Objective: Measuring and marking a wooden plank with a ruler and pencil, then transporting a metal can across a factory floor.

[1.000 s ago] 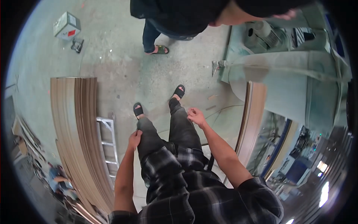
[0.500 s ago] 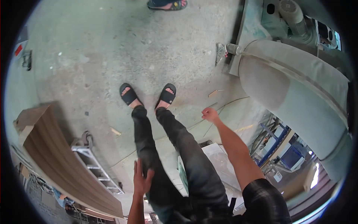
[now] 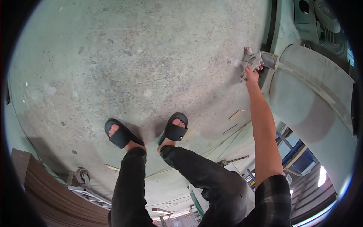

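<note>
My right arm stretches out to the right, and my right hand (image 3: 252, 76) is at a dusty grey fitting with small red parts (image 3: 252, 58). The fingers look bent against its lower edge; their tips are small and partly lost against it. The fitting sits at the end of a short round metal tube (image 3: 270, 59), which joins a large pale grey rounded casing (image 3: 302, 87). What the fitting is exactly I cannot make out. My left hand is out of the picture.
A motor (image 3: 329, 19) sits on the machine at the upper right. Brown boards (image 3: 56, 193) and a metal ladder (image 3: 89, 195) lie at the lower left. A thin cable (image 3: 227, 140) and wood scraps (image 3: 235, 114) are on the concrete floor near my sandals.
My right arm has reached out to the fitting, which was untouched before. My left hand has left the picture. My feet have shifted, and the other person's foot is gone from the top edge.
</note>
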The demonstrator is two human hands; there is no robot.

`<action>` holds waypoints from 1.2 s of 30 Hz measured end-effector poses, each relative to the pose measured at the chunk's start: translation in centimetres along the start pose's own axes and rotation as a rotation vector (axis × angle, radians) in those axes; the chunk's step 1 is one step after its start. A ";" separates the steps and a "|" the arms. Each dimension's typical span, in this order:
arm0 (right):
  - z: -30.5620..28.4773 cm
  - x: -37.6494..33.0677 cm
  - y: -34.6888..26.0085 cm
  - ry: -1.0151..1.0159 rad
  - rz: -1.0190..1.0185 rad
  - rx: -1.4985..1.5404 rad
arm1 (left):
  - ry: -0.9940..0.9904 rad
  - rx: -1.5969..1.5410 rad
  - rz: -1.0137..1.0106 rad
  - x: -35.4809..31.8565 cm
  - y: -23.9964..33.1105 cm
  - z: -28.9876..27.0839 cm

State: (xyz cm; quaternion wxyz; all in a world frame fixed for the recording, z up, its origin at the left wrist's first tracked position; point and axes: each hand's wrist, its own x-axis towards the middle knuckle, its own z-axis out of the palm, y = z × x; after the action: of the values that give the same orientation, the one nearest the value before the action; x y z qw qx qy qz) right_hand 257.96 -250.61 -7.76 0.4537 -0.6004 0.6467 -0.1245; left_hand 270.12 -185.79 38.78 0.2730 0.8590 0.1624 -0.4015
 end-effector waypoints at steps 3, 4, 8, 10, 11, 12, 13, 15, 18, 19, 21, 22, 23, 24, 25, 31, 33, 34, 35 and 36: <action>0.9 -4.1 -3.2 0.068 -0.039 0.047 | -0.005 -0.042 0.000 -1.8 0.0 -1.9; 3.6 -7.9 -3.0 0.062 0.034 0.014 | 0.033 -0.025 -0.010 -3.4 0.5 -3.5; 4.9 -18.2 -4.2 -0.025 -0.461 -0.285 | -0.186 -0.189 0.162 -2.3 -0.5 -1.0; 9.4 -31.0 -5.6 -0.358 -0.285 -0.448 | -0.172 -0.090 0.084 -3.5 -1.6 -1.4; 11.2 -37.2 -7.5 -0.551 -0.260 -0.535 | -0.164 -0.017 0.052 -4.3 -2.3 -2.2; 11.2 -41.7 -10.0 -0.784 -0.357 -0.503 | -0.092 -0.081 -0.013 -5.1 -2.9 -2.6; 11.2 -46.3 -14.3 -1.028 -0.472 -0.474 | -0.011 -0.166 -0.084 -5.8 -3.7 -3.6; 10.4 -51.1 -22.1 -1.442 -0.090 -0.547 | 0.178 -0.357 -0.116 -5.8 -3.5 -6.7; 9.2 -60.7 -33.5 -1.792 -0.566 -0.609 | 0.467 -0.528 0.167 -8.5 -0.8 -17.8; 8.2 -64.1 -39.0 -1.912 -0.820 -0.664 | 0.551 -0.476 0.288 -10.9 0.9 -22.1; 5.2 -68.3 -47.2 -1.968 -1.004 -0.709 | 0.639 -0.440 0.403 -15.3 3.3 -27.6; 3.6 -69.6 -50.1 -1.922 -1.154 -0.726 | 0.663 -0.372 0.545 -17.1 4.0 -29.5; 2.8 -70.7 -52.6 -1.867 -1.306 -0.736 | 0.699 -0.389 0.586 -18.7 4.3 -30.7; 2.1 -72.1 -54.8 -1.834 -1.401 -0.630 | 0.736 -0.405 0.623 -20.4 4.3 -31.3; 1.5 -72.9 -56.9 -1.845 -1.427 -0.658 | 0.789 -0.433 0.660 -22.1 4.1 -31.5; -0.6 -74.8 -62.9 -1.686 -1.773 -0.518 | 0.949 -0.621 0.556 -27.1 3.1 -30.3; -0.8 -74.2 -63.3 -1.639 -1.817 -0.488 | 0.994 -0.639 0.507 -28.1 3.6 -30.8; -0.6 -73.7 -63.3 -1.565 -1.851 -0.439 | 1.033 -0.499 0.506 -28.1 3.6 -31.4; -0.7 -73.2 -63.0 -1.564 -1.850 -0.454 | 1.060 -0.358 0.503 -28.5 3.7 -31.9; -0.4 -72.6 -62.7 -1.523 -1.852 -0.476 | 1.053 -0.367 0.505 -28.7 4.2 -32.6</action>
State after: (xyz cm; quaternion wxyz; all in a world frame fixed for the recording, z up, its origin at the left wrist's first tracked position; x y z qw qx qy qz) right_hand 289.63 -201.71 68.47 0.3350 -0.8215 -0.4495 0.1042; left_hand 273.90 -171.33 79.84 0.3862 0.8930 0.1335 0.1888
